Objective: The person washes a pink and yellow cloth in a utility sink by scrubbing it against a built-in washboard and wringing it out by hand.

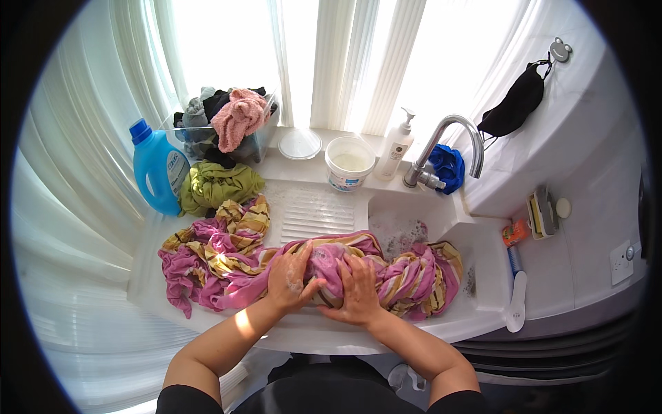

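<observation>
A long pink cloth [420, 279] with yellow, white and dark stripes, perhaps a bedsheet, lies bunched and wet across the front of the white sink [476, 234]. Its left part is heaped on the ribbed washboard side, and its right end hangs over the basin. My left hand [291, 279] grips the middle of the cloth, with suds on the skin. Close beside it, my right hand [356, 290] presses into the same bundle, fingers curled over it. Foam shows in the basin behind the cloth.
Behind the sink stand a blue detergent bottle [157, 169], a clear bin [258, 141] of clothes, a white tub [348, 165], a pump bottle [395, 153] and a curved faucet [452, 124]. Green cloth [219, 185] lies at left. A white-handled brush [517, 303] rests on the right rim.
</observation>
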A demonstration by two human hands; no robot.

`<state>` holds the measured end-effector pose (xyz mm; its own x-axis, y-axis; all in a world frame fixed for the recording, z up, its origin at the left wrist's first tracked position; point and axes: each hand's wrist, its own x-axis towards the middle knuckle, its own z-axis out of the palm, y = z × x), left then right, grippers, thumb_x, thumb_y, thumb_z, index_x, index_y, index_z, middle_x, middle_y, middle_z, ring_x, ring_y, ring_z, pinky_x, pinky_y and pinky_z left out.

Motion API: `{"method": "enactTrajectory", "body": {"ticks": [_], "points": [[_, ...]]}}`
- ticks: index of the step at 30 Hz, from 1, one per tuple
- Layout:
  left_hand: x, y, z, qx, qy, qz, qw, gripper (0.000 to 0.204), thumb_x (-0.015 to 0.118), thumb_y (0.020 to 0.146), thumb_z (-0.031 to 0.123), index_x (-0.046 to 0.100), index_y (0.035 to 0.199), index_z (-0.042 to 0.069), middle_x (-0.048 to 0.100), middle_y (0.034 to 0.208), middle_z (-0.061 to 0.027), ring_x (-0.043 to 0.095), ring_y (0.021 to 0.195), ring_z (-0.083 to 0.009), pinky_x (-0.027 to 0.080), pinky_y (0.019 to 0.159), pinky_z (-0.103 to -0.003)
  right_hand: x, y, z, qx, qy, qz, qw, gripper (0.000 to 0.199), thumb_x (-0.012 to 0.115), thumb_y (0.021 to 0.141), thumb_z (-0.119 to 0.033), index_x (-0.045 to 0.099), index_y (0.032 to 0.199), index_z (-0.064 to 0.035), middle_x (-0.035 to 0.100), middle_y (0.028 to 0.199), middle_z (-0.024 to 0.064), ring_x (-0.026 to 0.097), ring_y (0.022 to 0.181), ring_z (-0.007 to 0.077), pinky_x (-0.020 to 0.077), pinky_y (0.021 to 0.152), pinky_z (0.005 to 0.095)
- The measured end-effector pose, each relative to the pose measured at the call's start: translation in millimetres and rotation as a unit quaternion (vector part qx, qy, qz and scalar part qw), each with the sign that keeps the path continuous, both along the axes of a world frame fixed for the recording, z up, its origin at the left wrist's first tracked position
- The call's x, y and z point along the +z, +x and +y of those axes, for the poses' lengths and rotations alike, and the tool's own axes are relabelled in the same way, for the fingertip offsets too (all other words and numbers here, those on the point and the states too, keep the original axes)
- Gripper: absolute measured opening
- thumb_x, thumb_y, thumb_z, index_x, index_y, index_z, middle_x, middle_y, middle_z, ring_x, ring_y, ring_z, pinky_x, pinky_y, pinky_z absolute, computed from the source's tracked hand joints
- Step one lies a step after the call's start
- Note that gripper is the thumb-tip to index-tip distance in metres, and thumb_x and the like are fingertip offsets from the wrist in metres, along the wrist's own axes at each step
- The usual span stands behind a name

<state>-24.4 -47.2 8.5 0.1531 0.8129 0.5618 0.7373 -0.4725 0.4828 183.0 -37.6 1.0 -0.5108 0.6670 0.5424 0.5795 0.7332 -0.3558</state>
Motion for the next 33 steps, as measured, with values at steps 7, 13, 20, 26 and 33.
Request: {"method": "enactTrajectory", "body": {"ticks": [7,13,20,26,33], "points": [[-16.2,-10.4,123.4,0.153,-0.048,0.090,0.983,0.036,0.064,0.089,0.043,0.073,0.088,0.008,0.069,0.091,-0.0151,0.063,0.087,-0.0378,0.050,0.074,-0.048,8.8,-37.6,123.7,-0.107,-0.201,-0.062,0.972,0.063,0.070,0.066,-0.052,0.069,0.105,-0.0029,0.068,0.098,0.0203,0.062,0.096,0.0387,0.0466,0.090,0.0486],[-7.7,-26.9,105.1,0.031,-0.340,0.099,0.935,0.044,0.049,0.098,0.045,0.068,0.115,0.010,0.070,0.097,-0.0160,0.066,0.095,-0.0337,0.050,0.083,-0.045,4.5,-22.4,121.4,0.013,-0.413,0.074,0.908,0.074,0.067,0.072,-0.066,0.065,0.125,-0.0155,0.061,0.124,0.0170,0.052,0.122,0.0344,0.0343,0.105,0.0514],[-21.2,-5.6,22.8,-0.032,0.053,-0.009,0.998,0.019,0.068,0.084,0.019,0.056,0.075,0.007,0.059,0.073,-0.0115,0.055,0.065,-0.0336,0.042,0.060,-0.045,2.1,-25.5,56.4,0.052,-0.103,-0.006,0.993,0.044,0.074,0.067,-0.043,0.066,0.096,-0.0112,0.060,0.102,0.0142,0.058,0.105,0.0300,0.0431,0.091,0.0433],[-26.3,-6.7,125.4,0.279,-0.112,0.117,0.946,0.049,0.048,0.094,0.055,0.065,0.115,0.014,0.058,0.125,-0.0211,0.053,0.116,-0.0382,0.039,0.098,-0.053,-17.6,-74.5,149.7,-0.155,-0.184,0.070,0.968,0.047,0.066,0.072,-0.041,0.068,0.103,-0.0061,0.067,0.099,0.0156,0.063,0.100,0.0355,0.0478,0.088,0.0478],[15.9,-16.2,8.9,-0.047,-0.041,0.093,0.994,0.055,0.068,0.081,0.052,0.067,0.115,0.009,0.066,0.099,-0.0099,0.061,0.091,-0.0295,0.041,0.083,-0.044,29.9,0.4,55.2,0.147,-0.114,-0.027,0.982,0.065,0.073,0.069,-0.050,0.064,0.121,-0.0122,0.059,0.121,0.0160,0.052,0.119,0.0311,0.0392,0.096,0.0469]]}}
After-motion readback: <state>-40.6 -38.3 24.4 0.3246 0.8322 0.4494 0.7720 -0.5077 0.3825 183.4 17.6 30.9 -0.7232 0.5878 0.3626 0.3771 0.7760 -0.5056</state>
